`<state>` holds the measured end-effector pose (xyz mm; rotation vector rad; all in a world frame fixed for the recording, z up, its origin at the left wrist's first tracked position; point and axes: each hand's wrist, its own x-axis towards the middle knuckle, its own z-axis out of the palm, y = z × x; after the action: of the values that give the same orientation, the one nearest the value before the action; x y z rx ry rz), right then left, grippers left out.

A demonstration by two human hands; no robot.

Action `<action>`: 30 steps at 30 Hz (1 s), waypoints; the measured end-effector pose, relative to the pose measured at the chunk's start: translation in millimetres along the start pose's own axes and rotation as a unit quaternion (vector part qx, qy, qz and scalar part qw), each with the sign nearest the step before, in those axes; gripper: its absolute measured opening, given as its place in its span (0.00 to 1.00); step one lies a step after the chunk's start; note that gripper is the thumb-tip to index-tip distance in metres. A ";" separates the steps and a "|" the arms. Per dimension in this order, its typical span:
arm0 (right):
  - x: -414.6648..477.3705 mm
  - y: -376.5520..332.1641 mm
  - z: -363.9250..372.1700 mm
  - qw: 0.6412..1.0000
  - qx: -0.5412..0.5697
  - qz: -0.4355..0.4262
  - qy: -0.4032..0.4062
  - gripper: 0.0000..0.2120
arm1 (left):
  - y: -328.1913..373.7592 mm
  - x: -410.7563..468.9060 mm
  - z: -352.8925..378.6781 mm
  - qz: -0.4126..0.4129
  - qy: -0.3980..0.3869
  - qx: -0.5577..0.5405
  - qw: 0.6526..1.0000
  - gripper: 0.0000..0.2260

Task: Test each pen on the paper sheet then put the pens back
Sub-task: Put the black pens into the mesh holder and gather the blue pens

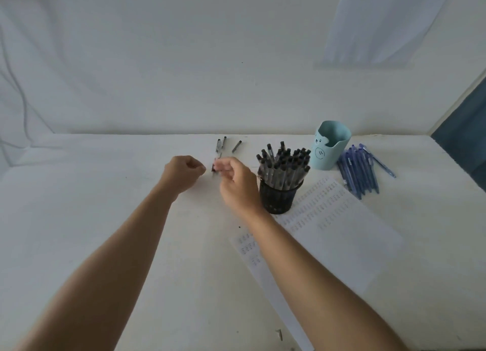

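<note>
My right hand (235,178) pinches a small dark pen (214,168) at its end, just left of the black mesh holder (278,199), which is packed with several black-capped pens (284,164). My left hand (184,170) is curled into a loose fist beside it; whether it holds anything is hidden. Three loose black pens (223,145) lie on the table beyond my hands. The paper sheet (334,235), covered with rows of test marks, lies to the right under my right forearm.
A light-blue cup (331,145) with a bear face stands behind the mesh holder. Several blue pens (361,169) lie in a pile to its right. The white table (105,182) meets a white wall at the back. A small clip (280,334) lies near the front edge.
</note>
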<state>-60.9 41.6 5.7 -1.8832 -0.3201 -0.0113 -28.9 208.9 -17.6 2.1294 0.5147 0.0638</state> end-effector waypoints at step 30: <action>80.1 31.9 19.8 0.956 -0.220 0.171 0.095 0.11 | 41.2 78.5 4.0 0.003 -0.126 0.196 0.972 0.07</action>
<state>20.3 67.8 -17.2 -2.3385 0.1586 -0.0312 57.5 215.6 1.6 2.4771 0.3911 -0.3276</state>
